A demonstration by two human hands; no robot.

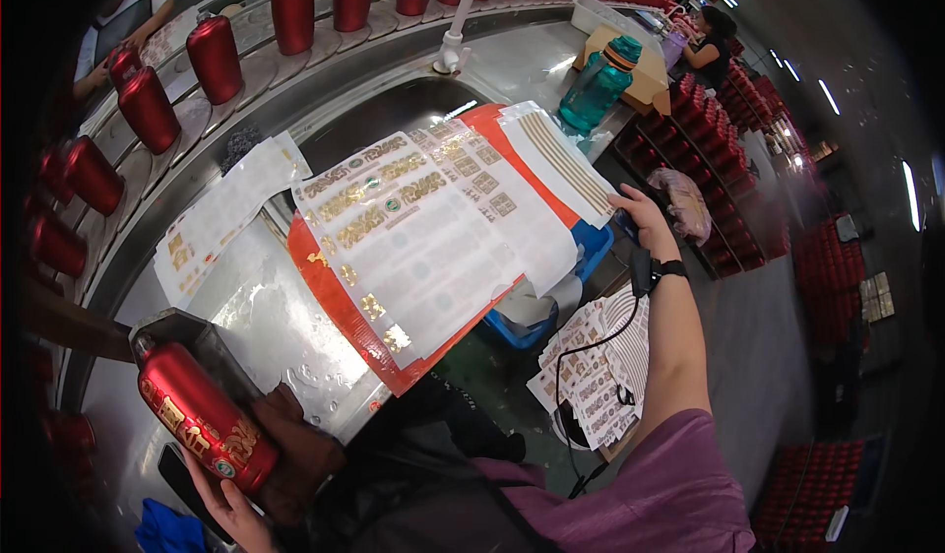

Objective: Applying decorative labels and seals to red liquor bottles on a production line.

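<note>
A red bottle [212, 420] with gold lettering-like decals and a small green round mark lies tilted in a dark angular holder [197, 326] at the lower left. My left hand [231, 509] cups its base, fingers along the lower side. Out to the right, my right hand [645, 220] has its fingertips closed on the edge of a white sticker sheet with gold-brown stripes [561, 159]. Beside that sheet, a large decal sheet [423, 248] with gold patterns lies on an orange board [349, 331]; part of its backing is bare. A black watch-like band is on my right wrist.
Red bottles [214, 59] line a curved conveyor on the left and back. A sink [394, 110] with a white faucet [452, 51] lies behind the board. A teal water bottle [596, 90] stands back right. Below right are a blue bin [591, 248] and decal sheets [600, 386].
</note>
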